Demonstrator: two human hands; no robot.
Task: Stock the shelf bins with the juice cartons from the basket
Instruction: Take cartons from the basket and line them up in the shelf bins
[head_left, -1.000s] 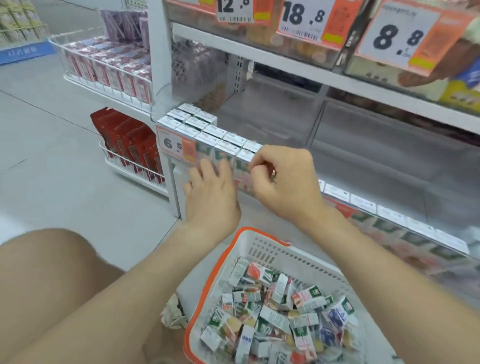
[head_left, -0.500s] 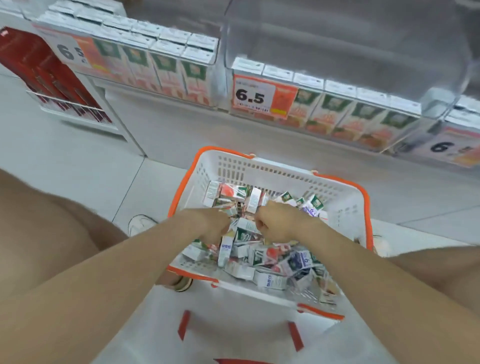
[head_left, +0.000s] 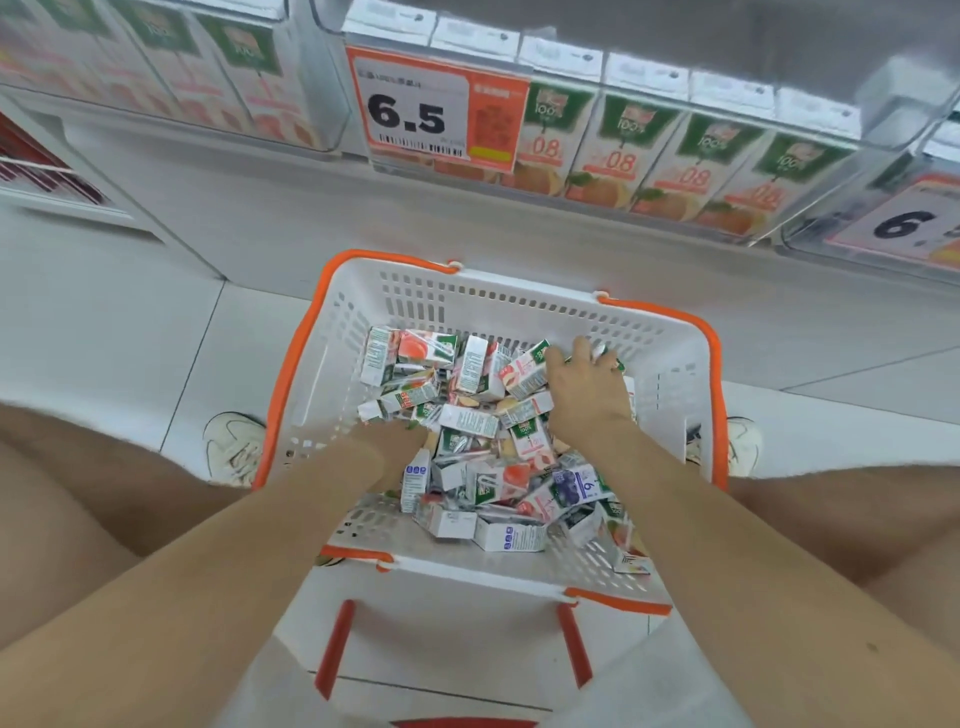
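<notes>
Right hand (head_left: 587, 387) covers the far juice cartons (head_left: 524, 371), fingers spread flat; left hand (head_left: 400, 439) sits nearer, fingers buried, state unclear.

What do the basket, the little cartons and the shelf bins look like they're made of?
Basket: moulded plastic, matte white with orange rim; slotted walls.
Juice cartons: probably printed paperboard; folded edges.
Shelf bins: clear glossy plastic; contents show through.

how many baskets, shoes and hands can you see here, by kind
basket: 1
shoes: 2
hands: 2 (left hand, right hand)
total: 5
</notes>
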